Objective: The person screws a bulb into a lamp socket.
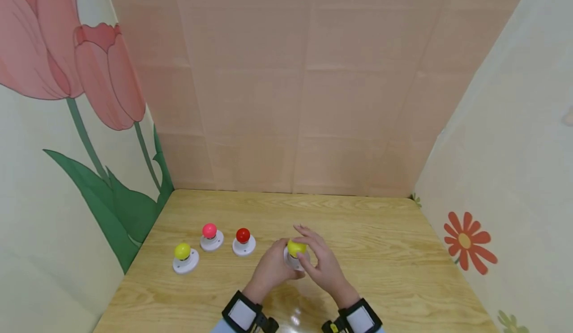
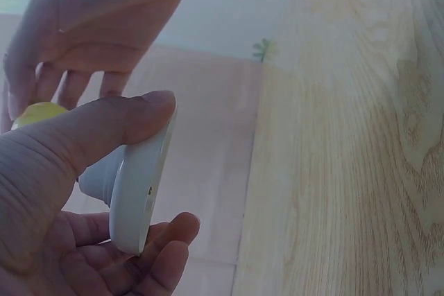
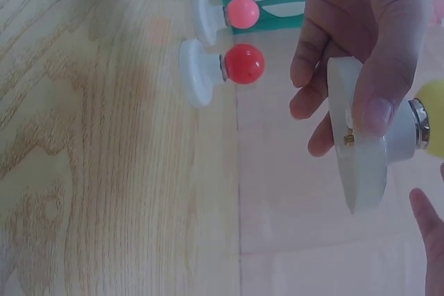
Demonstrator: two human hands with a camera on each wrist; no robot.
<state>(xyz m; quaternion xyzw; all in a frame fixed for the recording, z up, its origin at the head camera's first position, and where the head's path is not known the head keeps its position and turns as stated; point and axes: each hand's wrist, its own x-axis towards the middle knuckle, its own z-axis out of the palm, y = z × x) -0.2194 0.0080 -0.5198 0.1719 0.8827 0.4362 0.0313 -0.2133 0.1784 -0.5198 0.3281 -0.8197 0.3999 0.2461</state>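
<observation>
My left hand grips the white round lamp holder, thumb on one side and fingers beneath the rim. A yellow bulb sits in that holder, with a silvery metal collar between them in the right wrist view. My right hand reaches over the bulb from the right, its thumb and fingers bent around it. In the left wrist view the right hand's fingers hang beside the yellow bulb, which is partly behind my left thumb. The holder is tilted, and a small brass-coloured screw shows on it.
Left of my hands, three more white holders stand on the wooden table: one with a red bulb, one with a pink bulb, one with a yellow bulb. A pinkish cloth wall closes the back.
</observation>
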